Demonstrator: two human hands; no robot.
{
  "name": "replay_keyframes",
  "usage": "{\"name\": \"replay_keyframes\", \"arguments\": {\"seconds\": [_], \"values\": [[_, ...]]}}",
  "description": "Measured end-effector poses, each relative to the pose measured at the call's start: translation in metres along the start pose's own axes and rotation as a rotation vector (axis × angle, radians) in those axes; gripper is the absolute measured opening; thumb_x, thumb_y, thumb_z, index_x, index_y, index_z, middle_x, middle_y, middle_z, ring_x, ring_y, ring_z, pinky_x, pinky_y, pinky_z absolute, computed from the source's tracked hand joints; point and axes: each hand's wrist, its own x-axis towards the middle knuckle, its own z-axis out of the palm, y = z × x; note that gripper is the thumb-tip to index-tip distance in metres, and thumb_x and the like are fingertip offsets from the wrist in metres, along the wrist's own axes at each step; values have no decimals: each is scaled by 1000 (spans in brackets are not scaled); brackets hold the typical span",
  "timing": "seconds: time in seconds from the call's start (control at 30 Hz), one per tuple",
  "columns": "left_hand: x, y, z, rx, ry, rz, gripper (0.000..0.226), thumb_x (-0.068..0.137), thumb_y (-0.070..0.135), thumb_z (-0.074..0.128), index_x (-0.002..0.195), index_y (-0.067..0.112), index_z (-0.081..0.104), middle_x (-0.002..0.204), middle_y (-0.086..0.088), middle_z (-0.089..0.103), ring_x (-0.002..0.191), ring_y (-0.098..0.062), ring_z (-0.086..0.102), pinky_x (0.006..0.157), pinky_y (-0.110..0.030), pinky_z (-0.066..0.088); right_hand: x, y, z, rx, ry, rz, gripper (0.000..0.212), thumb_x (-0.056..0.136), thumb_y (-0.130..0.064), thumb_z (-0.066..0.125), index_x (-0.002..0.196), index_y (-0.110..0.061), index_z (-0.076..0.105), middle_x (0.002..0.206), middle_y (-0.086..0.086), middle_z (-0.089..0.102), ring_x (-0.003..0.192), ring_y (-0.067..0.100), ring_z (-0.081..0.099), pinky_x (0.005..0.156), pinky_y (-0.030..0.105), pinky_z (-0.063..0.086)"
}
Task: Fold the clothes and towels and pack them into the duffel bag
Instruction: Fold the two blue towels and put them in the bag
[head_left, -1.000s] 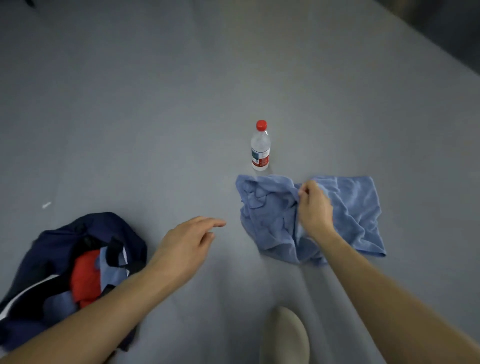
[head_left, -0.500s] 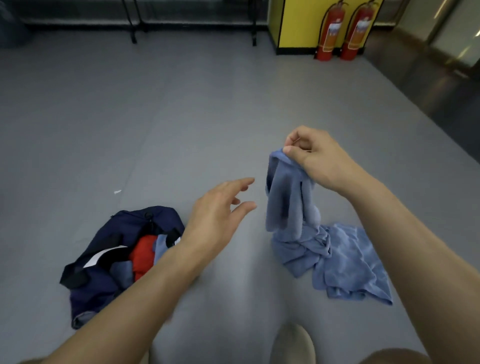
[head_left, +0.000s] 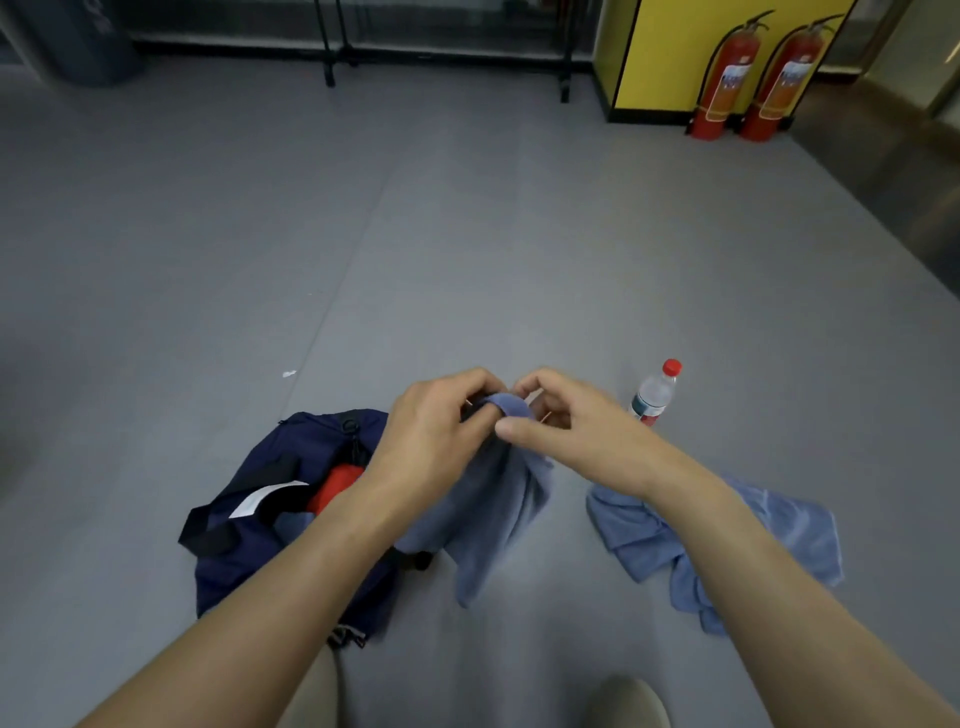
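step: opening out blue towel (head_left: 493, 519) before folding | left hand (head_left: 431, 431), right hand (head_left: 566, 426): fingers of both pinch its top edge, cloth hanging above floor (head_left: 467, 234), just right of open duffel bag (head_left: 249, 561) | next, judged: slide pinches apart to 2 corners

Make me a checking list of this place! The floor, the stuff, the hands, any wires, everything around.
Surface: grey floor.
Job's things: blue towel hangs from both hands; blue cloth lies crumpled on the floor; navy duffel bag open, red garment inside.
Clutter: upright water bottle; white scrap.
Hands: left hand and right hand pinch the towel's top.
Cables: nothing seen.
Surroundings: two fire extinguishers beside a yellow cabinet.
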Motion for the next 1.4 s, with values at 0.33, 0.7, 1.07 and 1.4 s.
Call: {"name": "replay_keyframes", "arguments": {"seconds": [0.33, 0.7, 1.07, 1.4], "values": [[-2, -32, -30, 12, -25, -57, 9, 94, 29, 65, 87, 34, 68, 80, 17, 69, 73, -6, 66, 74, -41, 56, 6, 1, 8, -164, 211, -117, 8, 96, -30, 59, 89, -31, 64, 77, -15, 65, 74, 8, 61, 75, 38, 52], [-1, -13, -7, 192, 46, 81, 9, 97, 30, 54, 93, 33, 61, 83, 17, 62, 79, -4, 56, 72, -28, 48, 12, -4, 23, -295, 255, -150, 7, 94, -33, 56, 95, -32, 62, 86, -15, 69, 84, 11, 65, 79, 41, 52], [12, -20, -21, 157, 85, -9, 16, 92, 21, 55, 95, 34, 65, 84, 17, 67, 80, -5, 60, 73, -29, 48, 10, 11, 13, -251, 204, 7, 17, 87, -29, 61, 102, -33, 56, 96, -18, 66, 89, 8, 62, 83, 31, 49], [15, -24, -30, 319, 171, -9, 14, 88, 29, 47, 96, 30, 59, 83, 9, 66, 79, -22, 62, 70, -41, 51, 13, 3, 3, 84, 448, -28, 13, 95, -21, 57, 88, -26, 67, 76, -9, 68, 76, 17, 64, 78, 48, 54]]}}
